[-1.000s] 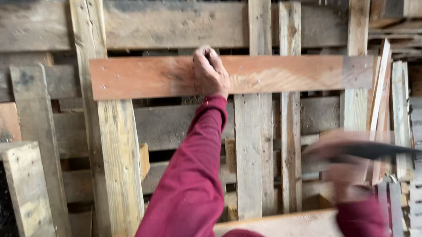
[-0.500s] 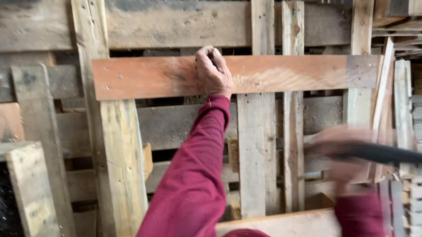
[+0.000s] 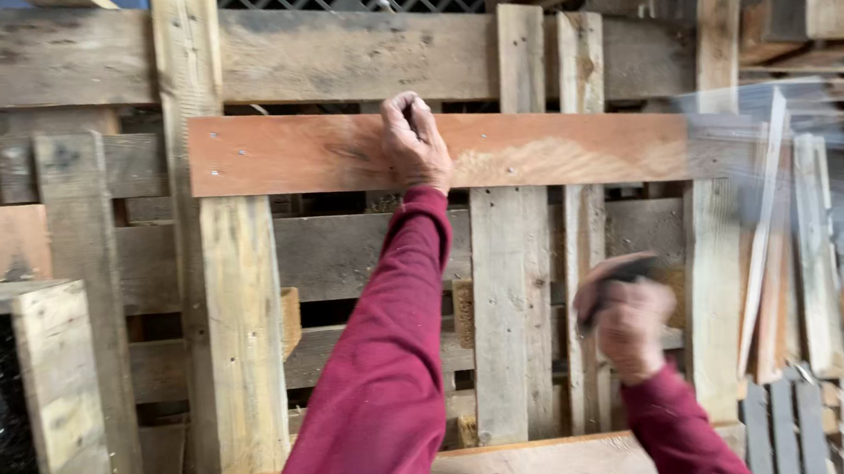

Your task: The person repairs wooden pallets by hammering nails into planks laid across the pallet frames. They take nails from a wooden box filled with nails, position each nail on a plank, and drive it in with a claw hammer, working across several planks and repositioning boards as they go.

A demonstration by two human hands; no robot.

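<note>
Reddish plank (image 3: pixel 315 155) lying horizontal, left hand (image 3: pixel 415 142) gripping its top edge

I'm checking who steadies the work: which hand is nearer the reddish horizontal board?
Left. The left hand grips the top edge of the reddish board, fingers hooked over it. The right hand is lower and to the right, apart from it, holding a blurred dark tool handle.

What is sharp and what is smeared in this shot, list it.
Head view: left hand gripping the reddish plank is sharp; right hand and the dark tool it holds are motion-blurred; the plank's right end and stacked boards smear too. Lighting is soft, no glare.
</note>
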